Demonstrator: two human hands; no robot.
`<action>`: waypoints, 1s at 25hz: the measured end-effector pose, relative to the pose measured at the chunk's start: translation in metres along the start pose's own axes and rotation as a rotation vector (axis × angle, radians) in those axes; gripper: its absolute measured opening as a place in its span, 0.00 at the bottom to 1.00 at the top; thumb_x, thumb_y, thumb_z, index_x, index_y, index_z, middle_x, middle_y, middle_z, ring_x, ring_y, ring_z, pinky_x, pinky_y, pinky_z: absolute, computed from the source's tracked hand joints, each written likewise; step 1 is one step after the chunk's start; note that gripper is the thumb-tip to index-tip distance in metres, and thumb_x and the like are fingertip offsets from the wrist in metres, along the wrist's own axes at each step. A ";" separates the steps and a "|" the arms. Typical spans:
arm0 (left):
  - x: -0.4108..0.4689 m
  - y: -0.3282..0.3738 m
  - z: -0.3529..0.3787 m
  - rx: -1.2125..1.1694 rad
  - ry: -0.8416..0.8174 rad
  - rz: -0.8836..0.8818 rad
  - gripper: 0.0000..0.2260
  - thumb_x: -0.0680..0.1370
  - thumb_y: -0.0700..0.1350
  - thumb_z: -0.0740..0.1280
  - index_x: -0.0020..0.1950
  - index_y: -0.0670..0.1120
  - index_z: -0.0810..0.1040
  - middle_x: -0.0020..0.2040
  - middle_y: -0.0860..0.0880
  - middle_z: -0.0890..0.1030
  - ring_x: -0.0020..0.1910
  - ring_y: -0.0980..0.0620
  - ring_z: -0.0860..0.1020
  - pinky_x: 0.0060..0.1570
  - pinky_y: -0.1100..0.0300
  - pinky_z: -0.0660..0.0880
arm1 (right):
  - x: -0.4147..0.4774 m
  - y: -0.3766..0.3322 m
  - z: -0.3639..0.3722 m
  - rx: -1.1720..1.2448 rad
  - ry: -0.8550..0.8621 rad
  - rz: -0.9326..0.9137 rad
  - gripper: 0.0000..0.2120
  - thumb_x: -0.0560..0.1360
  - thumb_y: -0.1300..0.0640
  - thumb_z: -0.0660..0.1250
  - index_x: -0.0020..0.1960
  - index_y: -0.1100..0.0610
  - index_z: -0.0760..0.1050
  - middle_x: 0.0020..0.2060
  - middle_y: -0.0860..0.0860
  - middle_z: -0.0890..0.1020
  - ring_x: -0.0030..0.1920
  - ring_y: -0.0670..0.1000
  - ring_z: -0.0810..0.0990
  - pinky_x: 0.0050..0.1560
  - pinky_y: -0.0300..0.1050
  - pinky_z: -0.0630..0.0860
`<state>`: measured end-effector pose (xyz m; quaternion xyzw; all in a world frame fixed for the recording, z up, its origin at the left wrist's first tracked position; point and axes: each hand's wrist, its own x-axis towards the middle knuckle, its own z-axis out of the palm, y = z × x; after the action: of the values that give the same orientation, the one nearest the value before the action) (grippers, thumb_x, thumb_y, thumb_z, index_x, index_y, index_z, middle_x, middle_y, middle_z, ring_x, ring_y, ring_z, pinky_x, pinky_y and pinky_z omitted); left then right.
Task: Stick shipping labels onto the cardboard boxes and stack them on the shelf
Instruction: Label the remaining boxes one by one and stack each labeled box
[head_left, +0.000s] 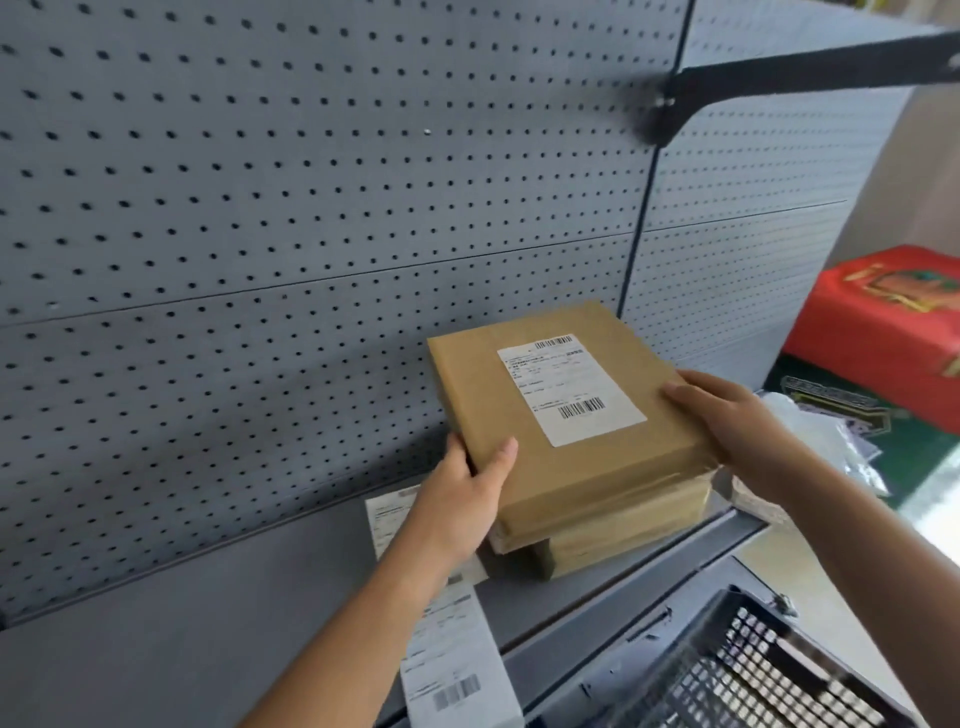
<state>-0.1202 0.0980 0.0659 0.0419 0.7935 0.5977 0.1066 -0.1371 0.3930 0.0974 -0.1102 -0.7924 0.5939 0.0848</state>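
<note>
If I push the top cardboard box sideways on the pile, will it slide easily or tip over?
The top cardboard box is flat and wide, so it probably will not tip. Its smooth surface rests on the boxes below, so it likely slides easily. Both hands, left hand and right hand, hold its edges; it looks stiff.

Cardboard boxes: three, stacked — top box (566, 410), middle box (613, 514), bottom box (587, 558)
Stuck label (570, 389): one
Loose label sheets: two — (387, 519), (457, 660)
Hands: two — left hand (465, 499), right hand (737, 415)
Black baskets (753, 670): one
Red cartons (878, 317): one
</note>
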 end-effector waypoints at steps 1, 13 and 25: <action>0.009 0.001 0.012 0.024 -0.007 0.000 0.32 0.74 0.71 0.60 0.74 0.59 0.68 0.63 0.60 0.80 0.62 0.55 0.78 0.68 0.48 0.73 | 0.007 0.005 -0.010 0.009 0.022 0.014 0.11 0.76 0.46 0.70 0.56 0.47 0.83 0.49 0.50 0.88 0.50 0.55 0.86 0.53 0.52 0.80; 0.054 -0.017 0.074 0.171 0.036 -0.078 0.29 0.79 0.67 0.60 0.76 0.53 0.68 0.64 0.52 0.81 0.57 0.53 0.78 0.56 0.61 0.70 | 0.059 0.074 -0.037 -0.083 0.005 0.129 0.06 0.77 0.45 0.68 0.51 0.42 0.83 0.48 0.46 0.87 0.50 0.51 0.85 0.57 0.50 0.80; 0.038 -0.006 -0.011 0.633 0.445 0.126 0.26 0.80 0.66 0.55 0.72 0.54 0.70 0.71 0.56 0.76 0.69 0.53 0.75 0.63 0.49 0.75 | 0.040 0.013 0.003 -0.694 0.129 -0.319 0.17 0.80 0.46 0.63 0.67 0.49 0.74 0.66 0.49 0.76 0.48 0.53 0.79 0.53 0.52 0.75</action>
<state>-0.1589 0.0934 0.0581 -0.0092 0.9383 0.3232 -0.1231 -0.1754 0.4048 0.0843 -0.0448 -0.9465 0.2616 0.1835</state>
